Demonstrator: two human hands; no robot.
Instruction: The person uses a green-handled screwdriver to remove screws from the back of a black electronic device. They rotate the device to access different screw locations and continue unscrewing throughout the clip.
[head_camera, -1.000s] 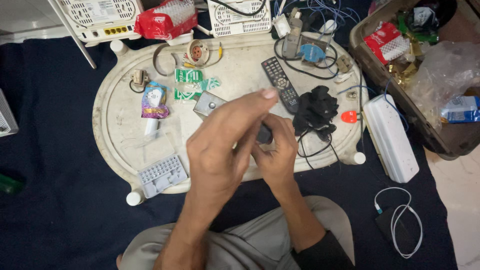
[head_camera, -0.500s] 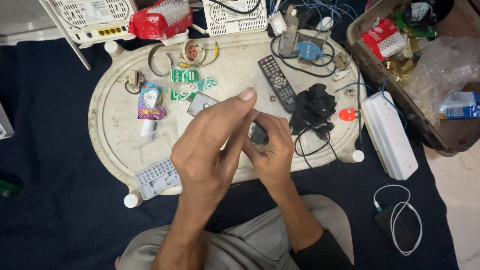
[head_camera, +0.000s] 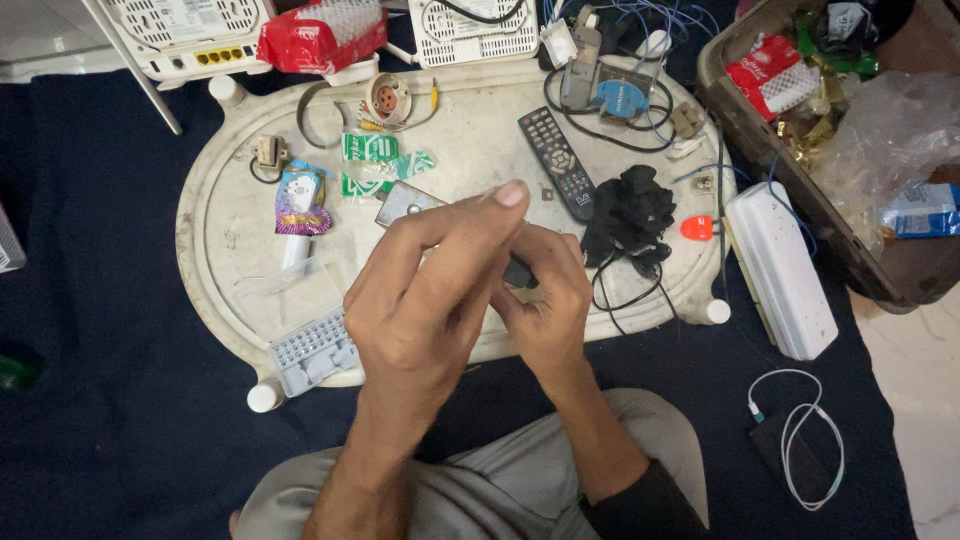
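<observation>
Both hands are meeting over the near middle of the oval white tray (head_camera: 215, 250), which is serving as the surface. The right hand (head_camera: 545, 300) is curling its fingers shut around a small dark object (head_camera: 518, 272), only a sliver of which is showing between the fingers; its shape is too hidden to tell beyond that it is small, dark and compact. The left hand (head_camera: 435, 295) is lying over the right, its grip pinched with thumb and forefinger extended toward the same object; whether it is actually holding anything cannot be told.

Just beyond the fingertips a black remote control (head_camera: 556, 160) is lying at an angle, and right of it a black crumpled cloth (head_camera: 628, 215) with a black cable (head_camera: 625, 295) looping toward the tray's near edge. A grey metal plate (head_camera: 405, 203) is peeking out behind the left hand. At the tray's near left edge a grey studded block (head_camera: 312, 352) is overhanging the rim.

The left half of the tray is offering the most open room, around a colourful tube (head_camera: 298, 212). Off the tray to the right, a white power strip (head_camera: 780, 270) is lying on the dark blue cloth (head_camera: 120, 420), near a brown box (head_camera: 770, 150) of clutter.
</observation>
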